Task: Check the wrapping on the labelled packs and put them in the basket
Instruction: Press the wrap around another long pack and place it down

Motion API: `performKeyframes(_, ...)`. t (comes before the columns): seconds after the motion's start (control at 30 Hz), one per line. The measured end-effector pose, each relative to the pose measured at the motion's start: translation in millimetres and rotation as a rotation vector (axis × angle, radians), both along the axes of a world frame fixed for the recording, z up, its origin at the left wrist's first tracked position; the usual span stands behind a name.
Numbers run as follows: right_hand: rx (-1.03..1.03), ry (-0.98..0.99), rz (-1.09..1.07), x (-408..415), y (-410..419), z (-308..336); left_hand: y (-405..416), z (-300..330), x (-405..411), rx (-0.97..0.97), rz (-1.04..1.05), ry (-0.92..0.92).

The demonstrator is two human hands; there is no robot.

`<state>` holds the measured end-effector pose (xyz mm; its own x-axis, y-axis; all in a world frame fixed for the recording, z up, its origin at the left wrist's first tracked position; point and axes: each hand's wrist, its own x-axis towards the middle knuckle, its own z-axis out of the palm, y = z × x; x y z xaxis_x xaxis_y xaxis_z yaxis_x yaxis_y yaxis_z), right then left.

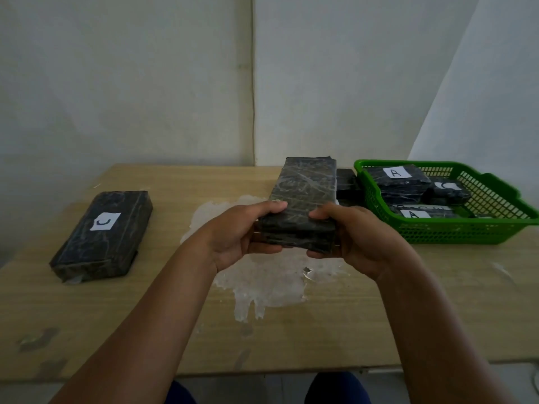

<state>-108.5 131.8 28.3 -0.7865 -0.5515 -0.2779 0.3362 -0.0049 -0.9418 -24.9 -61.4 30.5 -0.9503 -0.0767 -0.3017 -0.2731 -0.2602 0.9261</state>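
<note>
Gripping pack [303,199], left hand [233,240], right hand [358,237]

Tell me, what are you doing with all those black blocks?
A person is holding one black wrapped pack up over the table, left hand and right hand gripping its near end, with no label showing on the side in view. Another pack labelled C lies on the table to the left. The green basket on the right already holds several packs, two showing the letter A, and a dark pack sits just beside it.
</note>
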Motion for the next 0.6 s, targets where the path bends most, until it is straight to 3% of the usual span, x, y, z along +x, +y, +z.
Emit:
performKeyframes(0.17, -0.036, -0.089, 0.067, -2, 12, -4, 9, 6, 0, -0.073, 0.032, 0.037)
performKeyframes(0.3, 0.017, -0.019, -0.035, 0, 6, -11, 12, 2, -4, -0.099, 0.137, 0.052)
performKeyframes(0.37, 0.119, 0.195, -0.155, 2, 3, -19, 12, 1, -5, -0.117, 0.216, 0.065)
performKeyframes(0.43, 0.244, 0.567, -0.214, 11, 3, -20, 10, 2, -8, -0.126, 0.3, 0.084)
performKeyframes(0.53, 0.489, 1.001, 0.03, 27, -3, -23, 8, 7, -12, -0.199, 0.343, 0.11)
performKeyframes(0.6, 0.557, 1.132, -0.049, 23, -10, -28, 8, 11, -14, -0.257, 0.336, 0.136)
